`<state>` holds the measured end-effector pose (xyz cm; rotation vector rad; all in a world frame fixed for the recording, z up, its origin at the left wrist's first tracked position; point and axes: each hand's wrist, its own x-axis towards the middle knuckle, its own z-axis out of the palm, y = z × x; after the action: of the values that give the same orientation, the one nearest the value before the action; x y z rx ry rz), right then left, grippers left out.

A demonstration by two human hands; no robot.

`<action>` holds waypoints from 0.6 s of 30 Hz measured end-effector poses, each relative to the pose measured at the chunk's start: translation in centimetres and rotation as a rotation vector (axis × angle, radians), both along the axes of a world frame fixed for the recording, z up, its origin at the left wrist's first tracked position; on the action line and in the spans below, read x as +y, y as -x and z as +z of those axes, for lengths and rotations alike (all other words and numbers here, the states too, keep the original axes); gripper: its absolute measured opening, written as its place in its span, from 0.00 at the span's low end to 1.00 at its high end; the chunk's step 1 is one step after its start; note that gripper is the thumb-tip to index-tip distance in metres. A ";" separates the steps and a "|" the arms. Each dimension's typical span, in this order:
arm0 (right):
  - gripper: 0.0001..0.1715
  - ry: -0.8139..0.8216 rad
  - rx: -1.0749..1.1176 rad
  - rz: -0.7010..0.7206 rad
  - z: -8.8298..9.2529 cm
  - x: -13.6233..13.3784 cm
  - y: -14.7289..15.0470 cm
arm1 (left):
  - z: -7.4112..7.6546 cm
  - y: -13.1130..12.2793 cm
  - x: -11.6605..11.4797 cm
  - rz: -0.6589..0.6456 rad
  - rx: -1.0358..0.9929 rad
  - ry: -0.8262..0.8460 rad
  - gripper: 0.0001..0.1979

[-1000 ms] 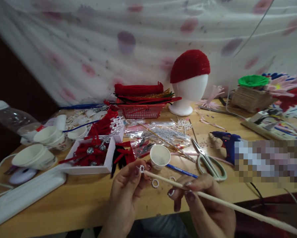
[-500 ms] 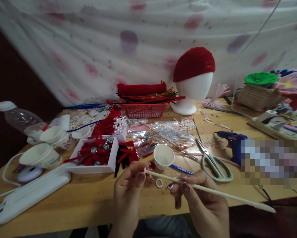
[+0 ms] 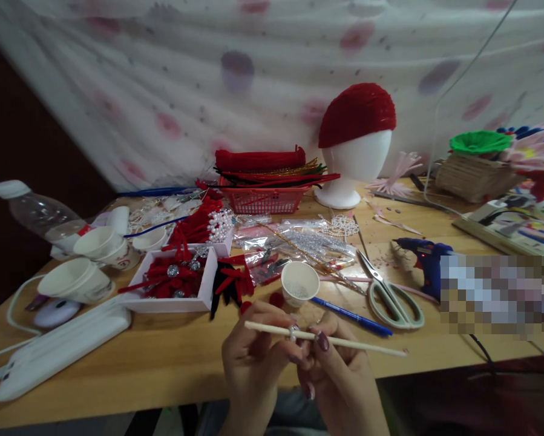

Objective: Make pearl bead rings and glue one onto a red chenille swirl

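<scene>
My right hand (image 3: 347, 369) is closed round a thin pale wooden stick (image 3: 367, 346), which lies across both hands and points out to the right. My left hand (image 3: 256, 357) pinches a small strand of pearl beads (image 3: 293, 333) against the stick; the strand seems to wrap round it, partly hidden by fingertips. Both hands touch each other near the table's front edge. Just beyond them stands a white paper cup (image 3: 300, 284) with tiny clear or silvery bits inside. A blue pen (image 3: 353, 316) lies beside the cup.
Scissors (image 3: 396, 297) and a blue glue gun (image 3: 428, 260) lie to the right. A white box (image 3: 206, 297) of red fuzzy pieces, paper cups (image 3: 74, 281) and a power strip (image 3: 63, 348) occupy the left. A red basket (image 3: 267, 200) and foam head (image 3: 360, 163) stand behind.
My hands have come together, and the bead strand has gone from the stick's left tip to further along it. The stick has shifted left. The pen shows more fully.
</scene>
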<state>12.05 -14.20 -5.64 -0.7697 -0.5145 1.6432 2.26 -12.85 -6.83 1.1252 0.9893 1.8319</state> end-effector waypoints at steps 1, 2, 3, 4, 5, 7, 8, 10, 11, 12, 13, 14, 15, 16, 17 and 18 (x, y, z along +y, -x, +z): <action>0.19 0.009 0.014 0.008 0.0 0.0 0.0 | 0.0 0.0 -0.1 0.006 0.059 -0.024 0.12; 0.19 0.024 0.038 0.014 -0.1 0.0 0.1 | 0.0 0.0 -0.1 0.018 0.128 -0.054 0.10; 0.20 0.046 0.070 0.023 0.0 0.0 0.1 | -0.1 0.1 -0.2 0.033 0.202 -0.096 0.09; 0.20 0.072 0.106 0.037 0.0 0.0 0.2 | -0.1 0.3 -0.2 0.052 0.279 -0.141 0.07; 0.20 0.098 0.139 0.052 0.0 0.0 0.3 | 0.0 0.5 -0.2 0.071 0.355 -0.188 0.08; 0.21 0.148 0.179 0.071 0.2 0.0 0.4 | 0.1 0.9 -0.1 0.105 0.483 -0.282 0.10; 0.22 0.169 0.185 0.069 0.3 0.0 0.5 | 0.2 1.0 0.0 0.116 0.526 -0.323 0.11; 0.24 0.203 0.188 0.052 0.4 -0.1 0.6 | 0.5 1.2 0.1 0.129 0.567 -0.374 0.11; 0.25 0.216 0.191 0.044 0.5 -0.1 0.6 | 0.6 1.2 0.1 0.134 0.576 -0.389 0.10; 0.25 0.228 0.196 0.040 0.5 0.0 0.5 | 0.7 1.2 0.1 0.140 0.583 -0.392 0.10; 0.25 0.235 0.202 0.043 0.5 0.0 0.5 | 0.8 1.3 0.1 0.143 0.592 -0.390 0.10; 0.24 0.238 0.205 0.050 0.4 0.0 0.5 | 0.9 1.3 0.0 0.145 0.598 -0.385 0.09; 0.24 0.236 0.201 0.059 0.3 0.1 0.4 | 1.0 1.3 -0.1 0.144 0.601 -0.381 0.09; 0.22 0.224 0.187 0.067 0.1 0.2 0.4 | 1.1 1.4 -0.2 0.143 0.602 -0.375 0.09; 0.20 0.184 0.158 0.063 -0.2 0.3 0.4 | 1.2 1.5 -0.3 0.142 0.598 -0.370 0.09; 0.18 0.129 0.123 0.056 -0.5 0.4 0.4 | 1.3 1.6 -0.3 0.148 0.590 -0.369 0.08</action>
<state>11.68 -13.75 -6.14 -0.7481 -0.3479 1.7765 0.70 -13.19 -5.49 1.9379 1.1002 1.8855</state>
